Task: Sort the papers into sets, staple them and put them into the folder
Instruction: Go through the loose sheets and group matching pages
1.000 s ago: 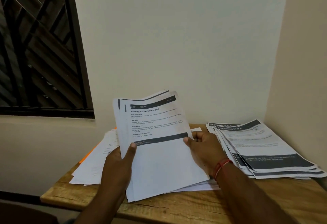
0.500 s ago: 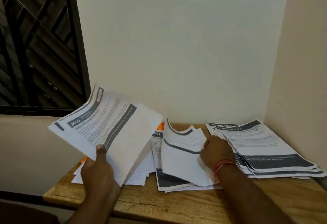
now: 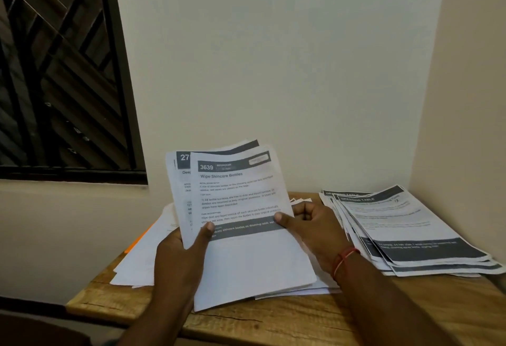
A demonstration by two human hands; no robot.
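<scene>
Stack: a sheaf of papers (image 3: 246, 261) is held up over the middle of the counter (image 3: 273, 321). It tilts toward the viewer, with its near edge low over the wood.
Top sheet: it is headed "3639, Wipe Skincare Bottles" (image 3: 235, 189). A sheet whose number begins "27" pokes out behind it on the left.
Left hand: the left hand (image 3: 178, 261) grips the stack's lower left edge, thumb pressed on the front and fingers curled behind.
Right hand: the right hand (image 3: 315, 225) pinches the right edge at mid-height. Its thumb lies across the dark band and its fingers (image 3: 306, 209) fold round the back.
Long axis: the stack runs near to far, leaning a little to the right at its far end.
Right pile: printed sheets headed "Dressing Table" (image 3: 405, 225) lie fanned on the counter just right of the right hand, against the corner wall.
Left pile: blank-faced sheets (image 3: 142, 261) are spread on the counter left of and under the stack, beside the left hand.
Folder: an orange edge (image 3: 137, 241) shows under the left pile. It is probably the folder, though too little shows to be sure.
Key relation: each pile lies out to the side of the hand nearest it. The top sheet would likely peel off sideways to whichever pile its heading matches, carried by the hand on that side.
Stapler: not in view.
</scene>
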